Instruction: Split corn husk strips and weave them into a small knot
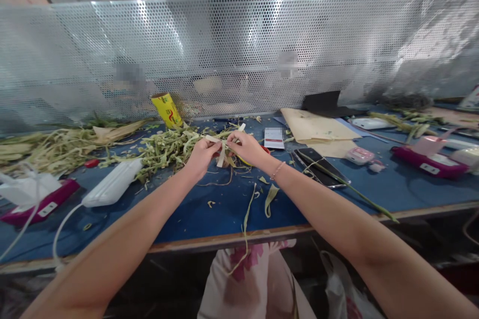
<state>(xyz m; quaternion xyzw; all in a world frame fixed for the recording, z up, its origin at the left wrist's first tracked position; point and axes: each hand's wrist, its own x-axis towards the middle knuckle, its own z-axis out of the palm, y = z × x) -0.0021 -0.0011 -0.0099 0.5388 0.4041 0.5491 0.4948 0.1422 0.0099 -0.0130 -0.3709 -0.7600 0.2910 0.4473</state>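
Note:
Both of my hands meet over the blue table [194, 209], fingers pinched. Between them is a pale, flat strip of dried leaf [221, 155], with one end hanging down and another part running across the fingers. My left hand [203, 155] grips it from the left. From the right, my right hand [245, 147] pinches the same strip, with a beaded bracelet on the wrist. Just left of the hands lies a heap of green plant trimmings [164, 147]. A thin brown string [220, 183] trails below the fingers. Part of the strip is hidden by the fingers.
A yellow tube [167, 110] leans behind the heap. White power adapter [112, 182] and cable are at left. A phone [324, 167] with a green stalk [366, 199] across it, brown paper [314, 127] and a pink case [359, 155] lie right. A perforated metal screen [239, 55] stands behind.

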